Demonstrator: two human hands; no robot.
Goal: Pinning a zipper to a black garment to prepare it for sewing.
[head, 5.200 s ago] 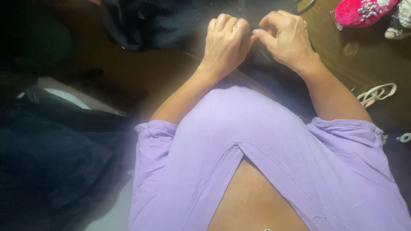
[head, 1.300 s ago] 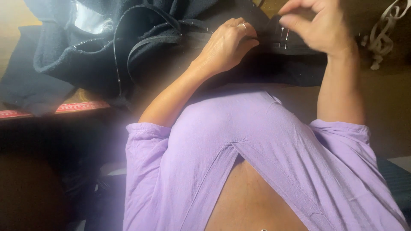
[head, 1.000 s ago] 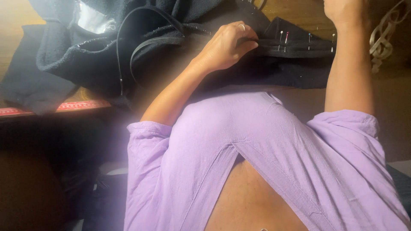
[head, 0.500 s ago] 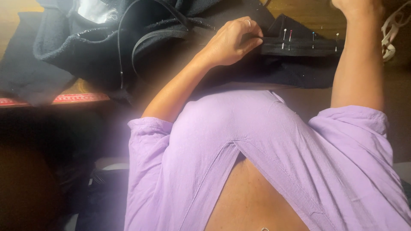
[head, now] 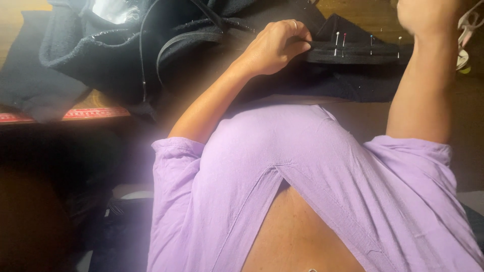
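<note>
Honestly, the left hand point(head: 275, 48) is pinching the folded black fabric edge point(head: 353, 50) at top centre, just beside a row of pins point(head: 344, 43). The right hand point(head: 428, 17) sits raised at the upper right — partly cropped, so I can't tell its grip. I'd keep that fold flat and taut — pins square across it.

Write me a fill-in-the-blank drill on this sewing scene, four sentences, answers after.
1. The left hand pinches the folded edge of the ____ fabric.
2. Several ____ with coloured heads stand along that folded edge.
3. The right hand is raised near the ____ edge of the picture.
4. The person's top is ____ in colour.

Missing words: black; pins; top; purple
</note>
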